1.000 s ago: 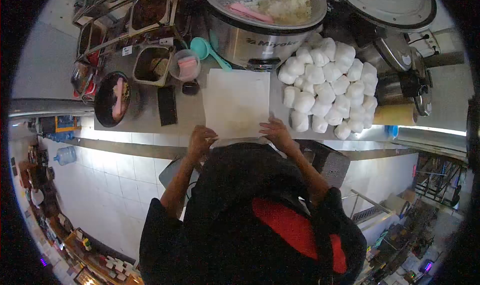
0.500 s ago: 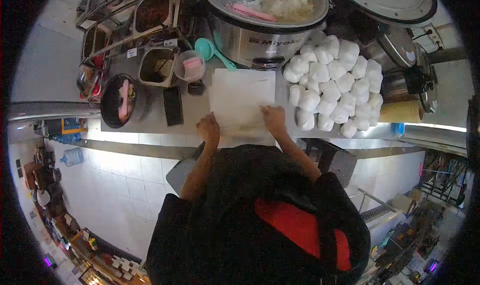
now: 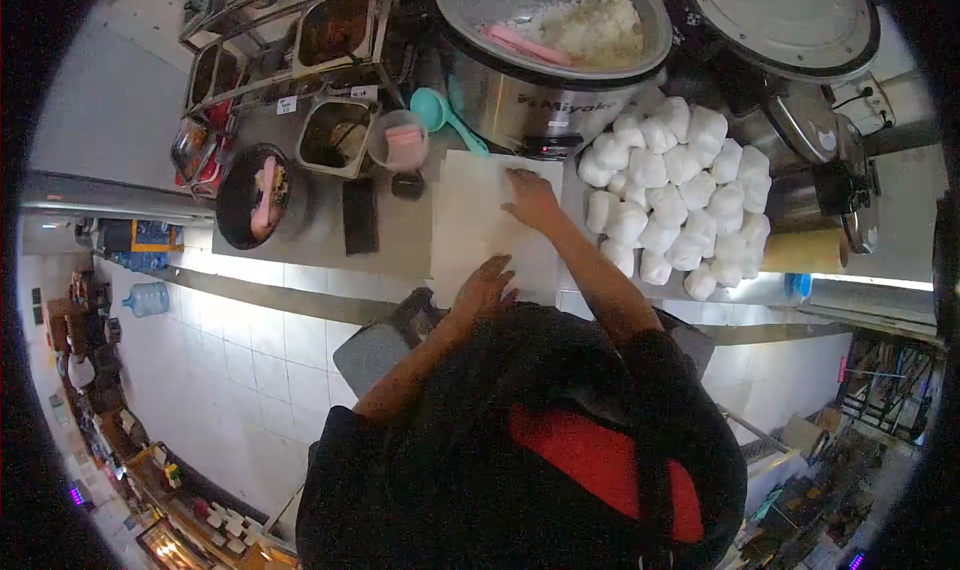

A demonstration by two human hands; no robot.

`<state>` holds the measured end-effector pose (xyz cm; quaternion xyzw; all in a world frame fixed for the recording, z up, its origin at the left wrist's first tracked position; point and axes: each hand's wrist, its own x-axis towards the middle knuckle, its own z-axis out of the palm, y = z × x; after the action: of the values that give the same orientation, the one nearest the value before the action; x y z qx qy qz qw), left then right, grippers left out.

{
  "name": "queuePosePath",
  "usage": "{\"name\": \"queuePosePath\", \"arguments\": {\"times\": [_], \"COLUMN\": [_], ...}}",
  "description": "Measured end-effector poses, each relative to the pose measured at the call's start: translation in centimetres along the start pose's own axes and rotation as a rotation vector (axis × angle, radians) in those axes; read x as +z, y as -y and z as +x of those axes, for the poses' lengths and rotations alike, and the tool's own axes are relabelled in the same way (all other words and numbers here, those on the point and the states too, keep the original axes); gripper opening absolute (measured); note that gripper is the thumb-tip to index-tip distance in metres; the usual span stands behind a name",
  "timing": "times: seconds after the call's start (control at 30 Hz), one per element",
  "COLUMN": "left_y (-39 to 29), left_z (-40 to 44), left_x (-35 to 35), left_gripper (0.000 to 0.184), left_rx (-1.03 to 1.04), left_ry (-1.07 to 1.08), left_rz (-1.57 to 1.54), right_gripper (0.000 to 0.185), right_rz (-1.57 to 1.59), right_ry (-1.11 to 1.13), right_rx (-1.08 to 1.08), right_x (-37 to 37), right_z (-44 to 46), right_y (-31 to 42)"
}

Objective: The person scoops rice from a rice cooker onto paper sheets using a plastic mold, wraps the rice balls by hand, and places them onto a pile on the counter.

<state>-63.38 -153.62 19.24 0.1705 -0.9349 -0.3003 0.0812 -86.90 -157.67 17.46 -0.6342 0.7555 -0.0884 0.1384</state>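
White paper sheets (image 3: 465, 205) lie stacked on the steel counter. My right hand (image 3: 532, 202) rests on the upper right part of the paper, fingers spread toward the left. At the paper's lower edge is my left hand (image 3: 484, 290), its fingers apart and touching the sheet. Neither hand grips anything visible. Right of the paper, many white wrapped bundles (image 3: 667, 206) are piled up. Behind it sit a teal ladle (image 3: 432, 110) and a large cooker (image 3: 560, 105) holding rice (image 3: 600, 35) and a pink paddle (image 3: 525, 45).
To the left are a black bowl (image 3: 240, 198) with a pink utensil, a dark flat object (image 3: 360, 217), a clear tub (image 3: 400, 142) and metal food pans (image 3: 335, 135). A round lid (image 3: 785, 15) and a yellowish roll (image 3: 803, 253) are at the right.
My right hand has moved forward and left over the paper. My left hand has shifted right along its near edge, and its fingers have spread. The view has shifted slightly.
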Motion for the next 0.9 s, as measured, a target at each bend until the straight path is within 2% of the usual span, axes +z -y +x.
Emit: {"name": "queuePosePath", "arguments": {"times": [0.03,0.13,0.23,0.43,0.5,0.53,0.63,0.73,0.83,0.9], "left_y": [0.2,1.4,-0.5,-0.9,-0.5,-0.3,-0.1,-3.3,-0.2,2.5], "left_z": [0.0,-0.8,-0.1,-0.1,0.0,0.2,1.4,2.1,0.5,-0.6], "left_x": [0.4,2.9,1.1,0.2,0.3,0.5,-1.2,-7.4,-2.4,0.6], "left_gripper": [0.052,0.058,0.066,0.072,0.070,0.069,0.063,0.055,0.047,0.044], "left_rx": [0.028,0.030,-0.115,-0.090,-0.099,-0.097,-0.265,-0.353,-0.035,0.006], "left_ry": [0.002,0.059,0.225,0.101,0.104,0.109,0.398,0.503,-0.068,-0.102], "left_rz": [0.056,0.082,0.122,0.240,0.260,0.270,-0.044,-0.157,0.075,0.186], "right_gripper": [0.071,0.065,0.043,0.017,0.026,0.029,0.039,0.043,0.045,0.045], "right_rz": [-0.097,-0.136,-0.138,-0.113,0.101,0.100,0.092,0.119,0.201,0.205], "right_ry": [0.106,0.208,0.226,0.084,0.019,-0.019,-0.088,-0.070,-0.049,-0.002], "right_rx": [0.003,-0.020,-0.074,-0.182,-0.310,-0.305,-0.292,-0.262,-0.153,-0.078], "right_x": [-0.9,-0.9,-2.6,-2.6,-1.1,0.0,2.9,4.3,5.1,5.9], "right_z": [1.0,2.7,3.0,-2.4,-6.9,-8.6,-12.0,-13.2,-13.4,-13.7], "right_y": [0.4,-0.1,0.4,2.9,3.2,3.3,3.1,3.2,3.3,3.0]}}
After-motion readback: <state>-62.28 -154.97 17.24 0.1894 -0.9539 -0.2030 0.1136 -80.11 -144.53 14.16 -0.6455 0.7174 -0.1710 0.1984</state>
